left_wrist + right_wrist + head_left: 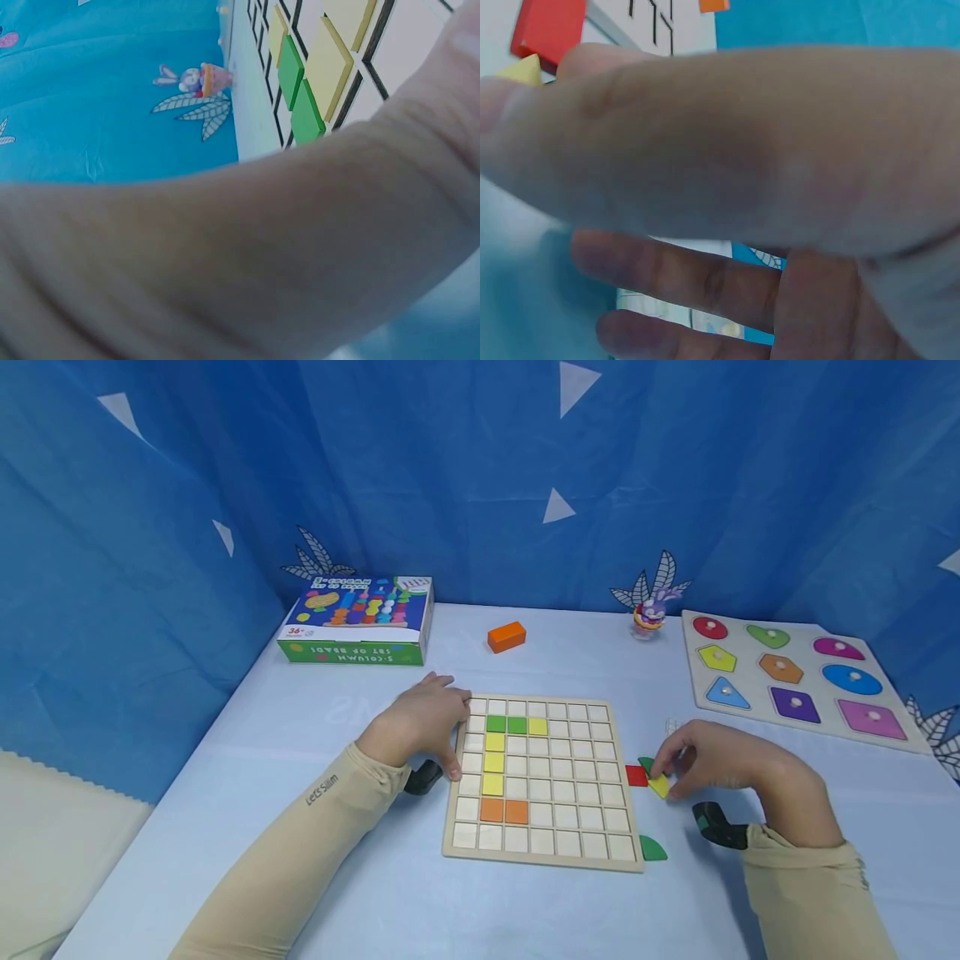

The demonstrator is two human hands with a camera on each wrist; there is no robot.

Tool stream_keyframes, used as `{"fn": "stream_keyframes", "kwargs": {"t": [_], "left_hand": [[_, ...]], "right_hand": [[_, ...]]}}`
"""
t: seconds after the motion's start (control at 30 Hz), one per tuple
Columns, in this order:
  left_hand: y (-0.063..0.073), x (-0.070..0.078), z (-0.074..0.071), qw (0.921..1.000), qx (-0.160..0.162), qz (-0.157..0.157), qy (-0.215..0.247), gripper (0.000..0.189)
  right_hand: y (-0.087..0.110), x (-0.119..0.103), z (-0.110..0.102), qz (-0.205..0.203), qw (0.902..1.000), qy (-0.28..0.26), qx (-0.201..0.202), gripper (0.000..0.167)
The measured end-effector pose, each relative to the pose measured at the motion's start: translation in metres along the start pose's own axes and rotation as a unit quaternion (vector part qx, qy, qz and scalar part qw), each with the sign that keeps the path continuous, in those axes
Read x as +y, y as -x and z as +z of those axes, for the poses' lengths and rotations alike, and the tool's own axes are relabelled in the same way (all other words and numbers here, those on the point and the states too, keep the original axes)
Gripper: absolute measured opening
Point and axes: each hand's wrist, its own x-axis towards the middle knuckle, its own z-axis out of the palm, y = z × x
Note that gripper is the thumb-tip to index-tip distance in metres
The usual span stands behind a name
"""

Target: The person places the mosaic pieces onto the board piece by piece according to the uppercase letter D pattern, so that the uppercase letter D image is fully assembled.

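A wooden grid board (540,852) lies in the middle of the table, with green (506,724), yellow (492,763) and orange (503,811) tiles set in its left part. My left hand (456,727) rests on the board's left edge, fingers at the far left corner and thumb on the side. The left wrist view shows the green tiles (300,90) past my forearm. Right of the board, my right hand (663,777) pinches a yellow piece (660,787) just above the table. A red piece (636,775) (547,30) lies beside it, and a green half-round piece (652,849) sits nearer me.
A bead-set box (356,620) stands at the back left. An orange block (506,636) and a small bunny figure (648,614) are behind the board. A peg shape puzzle (750,706) lies at the back right. Blue curtains close in the table.
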Motion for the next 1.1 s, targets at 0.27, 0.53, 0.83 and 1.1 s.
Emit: {"fn": "stream_keyframes", "kwargs": {"t": [0.27, 0.53, 0.83, 1.1], "left_hand": [[-0.001, 0.0, -0.001, 1.0, -0.002, 0.0, -0.005, 0.089], [0.001, 0.0, -0.002, 1.0, -0.001, -0.002, 0.0, 0.089], [0.001, 0.001, -0.002, 1.0, 0.0, -0.002, -0.001, 0.088], [0.0, 0.002, -0.002, 1.0, -0.003, -0.006, -0.001, 0.088]], "right_hand": [[-0.007, 0.003, 0.006, -0.003, 0.9995, 0.03, 0.006, 0.027], [-0.01, -0.001, 0.008, 0.006, 0.9994, 0.032, 0.008, 0.028], [-0.005, 0.0, 0.005, -0.029, 0.9991, 0.031, 0.002, 0.03], [0.001, -0.013, 0.003, -0.019, 0.9992, 0.036, 0.002, 0.032]]}}
